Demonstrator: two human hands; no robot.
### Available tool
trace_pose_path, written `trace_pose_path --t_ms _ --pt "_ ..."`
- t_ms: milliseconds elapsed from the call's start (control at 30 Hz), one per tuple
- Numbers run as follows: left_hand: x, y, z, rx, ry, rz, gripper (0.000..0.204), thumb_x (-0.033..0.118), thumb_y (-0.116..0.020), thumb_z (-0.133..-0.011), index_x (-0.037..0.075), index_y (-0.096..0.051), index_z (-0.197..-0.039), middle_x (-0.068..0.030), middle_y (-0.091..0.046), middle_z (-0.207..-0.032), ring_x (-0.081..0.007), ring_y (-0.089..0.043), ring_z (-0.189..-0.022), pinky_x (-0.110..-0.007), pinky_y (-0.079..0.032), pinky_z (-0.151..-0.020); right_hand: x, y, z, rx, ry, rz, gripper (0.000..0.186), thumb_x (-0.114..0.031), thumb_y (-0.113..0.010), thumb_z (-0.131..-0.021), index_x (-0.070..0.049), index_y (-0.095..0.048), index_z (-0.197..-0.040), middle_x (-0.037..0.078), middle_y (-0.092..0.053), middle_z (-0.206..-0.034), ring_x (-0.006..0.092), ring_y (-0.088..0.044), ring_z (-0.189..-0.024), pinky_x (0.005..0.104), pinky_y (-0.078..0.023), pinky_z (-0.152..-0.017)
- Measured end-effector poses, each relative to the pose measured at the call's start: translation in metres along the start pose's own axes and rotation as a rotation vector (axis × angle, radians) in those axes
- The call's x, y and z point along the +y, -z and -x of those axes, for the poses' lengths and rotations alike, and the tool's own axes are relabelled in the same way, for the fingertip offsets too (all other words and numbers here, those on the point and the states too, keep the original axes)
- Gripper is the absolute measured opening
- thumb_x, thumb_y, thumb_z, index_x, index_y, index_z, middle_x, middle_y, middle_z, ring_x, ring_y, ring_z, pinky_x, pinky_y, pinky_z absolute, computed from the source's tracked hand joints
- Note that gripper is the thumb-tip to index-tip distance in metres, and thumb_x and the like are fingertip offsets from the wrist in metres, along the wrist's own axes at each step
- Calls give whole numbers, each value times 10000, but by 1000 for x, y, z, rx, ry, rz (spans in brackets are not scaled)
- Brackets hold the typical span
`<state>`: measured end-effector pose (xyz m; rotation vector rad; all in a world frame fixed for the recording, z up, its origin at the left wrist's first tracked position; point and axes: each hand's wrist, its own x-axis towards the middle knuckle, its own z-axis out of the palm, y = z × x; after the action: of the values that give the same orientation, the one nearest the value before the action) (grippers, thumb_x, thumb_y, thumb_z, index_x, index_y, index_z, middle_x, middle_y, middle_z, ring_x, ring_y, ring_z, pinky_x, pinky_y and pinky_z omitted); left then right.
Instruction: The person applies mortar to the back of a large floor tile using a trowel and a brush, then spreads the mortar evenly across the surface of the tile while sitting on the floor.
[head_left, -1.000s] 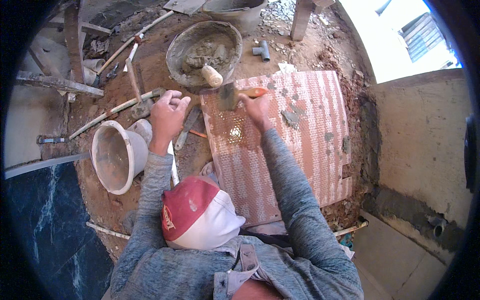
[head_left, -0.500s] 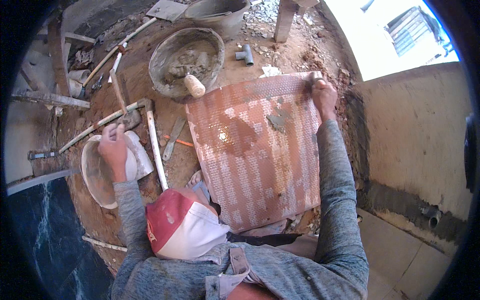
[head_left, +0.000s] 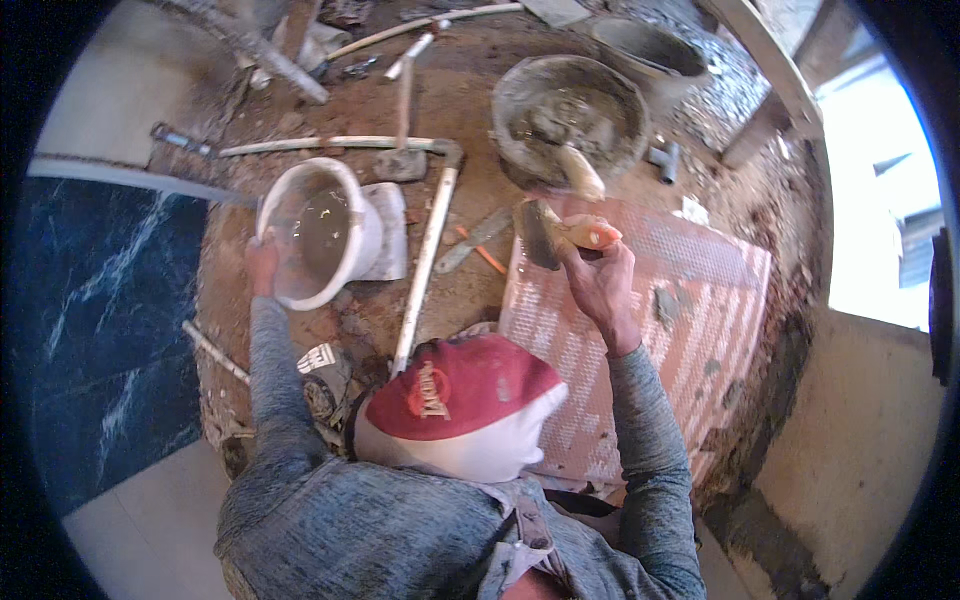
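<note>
My left hand (head_left: 262,265) grips the rim of a tilted white bucket (head_left: 354,265) with murky grey water (head_left: 322,228) in it. In my right hand (head_left: 603,285) is a paintbrush (head_left: 541,236) with dark, wet-looking bristles and a pale, orange-tipped handle. The brush is held over the upper left corner of a large reddish tile (head_left: 570,385), which lies with its textured, whitish-streaked back up. A grey mortar smear (head_left: 668,306) sits on the tile. Beyond it stands a round tub (head_left: 503,125) of wet mortar, a tool's pale handle (head_left: 580,172) sticking out.
A hammer (head_left: 402,163) leans by a white pipe (head_left: 427,260) joined to an elbow. A flat metal tool (head_left: 470,240) and an orange stick (head_left: 487,253) lie left of the tile. Farther off are a grey pipe tee (head_left: 663,163), another bucket (head_left: 655,80) and wooden posts (head_left: 760,125).
My right hand has left the tile's far right corner and come left with the brush. My left hand now grips the bucket, which has turned so its water shows. The view has swung left.
</note>
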<state>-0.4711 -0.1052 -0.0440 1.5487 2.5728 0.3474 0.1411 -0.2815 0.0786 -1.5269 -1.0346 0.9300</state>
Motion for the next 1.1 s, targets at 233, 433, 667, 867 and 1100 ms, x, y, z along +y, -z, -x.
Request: trace_pose_path --t_ms 233,433,667,867,1100 --pt "81 55 75 72 -221 281 364 295 -532 -979 -27 -642 -1108 -265 -672 -1038 -387 -637 -960 -421 -477 -867 -46 -103 -36 -209 170 -163 218 -115 -717 -802 -23 -695 -999 93 -725 -944 140 -681 -887 300 -531 -816" --pt "118 77 97 38 -176 452 282 225 -569 -985 -15 -603 -1130 -136 -671 -1002 -255 -637 -893 -367 -498 -801 -22 -195 -53 -337 294 -38 221 -157 -652 -784 -72 -684 -985 182 -680 -941 356 -663 -916 429 -520 -843" --pt "85 82 94 -533 82 1046 399 55 -595 -920 18 -494 -1304 -105 -624 -1141 -210 -640 -969 -345 -535 -835 4 -236 -38 -515 289 209 144 -142 -592 -781 -82 -609 -910 202 -643 -873 405 -644 -890 511 -486 -783" --pt "124 97 134 -601 69 1168 513 -9 -575 -878 -2 -453 -1376 -131 -595 -1219 -243 -614 -1059 -371 -514 -906 10 -198 -38 -520 137 136 206 -140 -619 -739 -65 -658 -927 212 -677 -874 390 -662 -902 482 -503 -819" --pt "185 96 178 -636 -17 1155 528 -5 -599 -866 -44 -439 -1367 -157 -571 -1264 -254 -590 -1118 -379 -485 -970 -8 -60 -10 -333 -143 -258 217 -119 -748 -755 -23 -693 -941 39 -707 -835 84 -638 -750 257 -524 -704"
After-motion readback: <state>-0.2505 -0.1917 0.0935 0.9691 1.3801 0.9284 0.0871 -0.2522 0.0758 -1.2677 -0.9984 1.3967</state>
